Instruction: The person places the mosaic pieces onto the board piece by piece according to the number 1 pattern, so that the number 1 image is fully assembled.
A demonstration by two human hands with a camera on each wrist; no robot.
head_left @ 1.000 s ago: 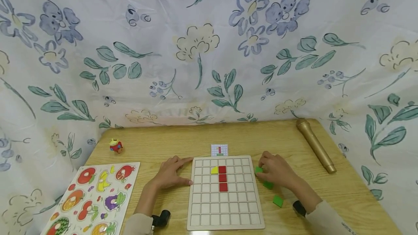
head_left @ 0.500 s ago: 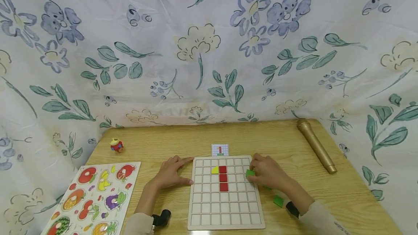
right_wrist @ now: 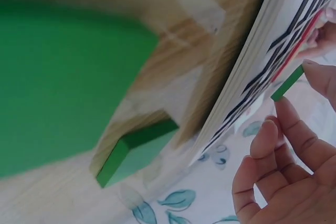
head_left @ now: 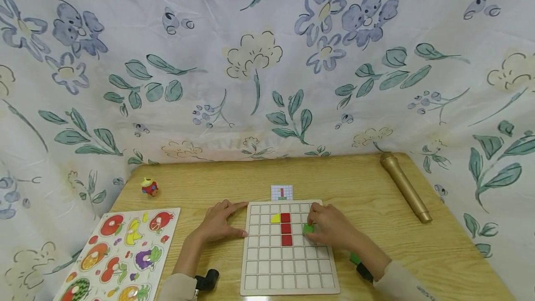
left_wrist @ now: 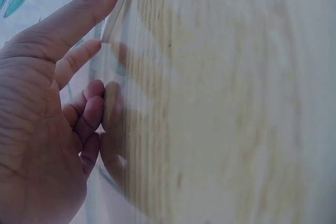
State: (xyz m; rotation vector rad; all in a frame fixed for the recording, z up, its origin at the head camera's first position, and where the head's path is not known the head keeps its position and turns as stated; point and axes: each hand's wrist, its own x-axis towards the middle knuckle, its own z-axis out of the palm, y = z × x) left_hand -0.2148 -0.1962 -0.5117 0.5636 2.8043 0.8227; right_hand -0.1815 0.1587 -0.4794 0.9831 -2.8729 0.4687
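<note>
Between thumb and index finger my right hand pinches a small green square tile, over the right part of a wooden grid board. The right wrist view shows that same tile at the fingertips, its thin edge visible. My left hand rests at the board's left edge, its thumb and index finger touching the side and the other fingers loosely bent. Three red square tiles stand in a column on the grid, with a yellow quarter-round-looking tile left of the top one.
A small pattern card lies behind the board. More green tiles lie on the table right of it; one shows beside my right wrist. A fruit puzzle board and toy figure are left, a gold microphone right.
My right hand has moved left from the green tiles beside the board, bringing one green tile over the grid. My left hand has stayed at the board's edge.
</note>
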